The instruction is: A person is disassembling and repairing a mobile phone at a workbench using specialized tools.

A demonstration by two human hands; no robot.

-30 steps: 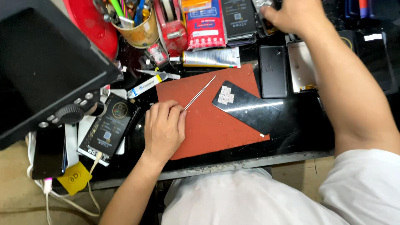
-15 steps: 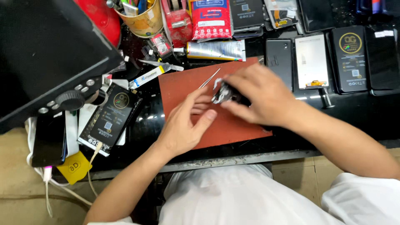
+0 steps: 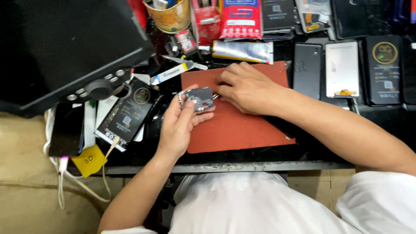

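Cluttered black workbench (image 3: 303, 151) carries a red rectangular rubber mat (image 3: 242, 125). Above it, the left hand (image 3: 180, 125) pinches a small grey metal phone part (image 3: 198, 99); the right hand (image 3: 245, 86) rests curled on the mat, touching that part's edge.

A dark workbench (image 3: 225, 167) carries a red mat (image 3: 242, 125) at its middle. Behind the mat lie a glue tube (image 3: 242, 51), a black phone (image 3: 307, 69) and a white panel (image 3: 341, 69); a black packet (image 3: 128, 115) sits left.

small grey circuit module (image 3: 199, 99) | flat, face up | above red mat (image 3: 242, 130)
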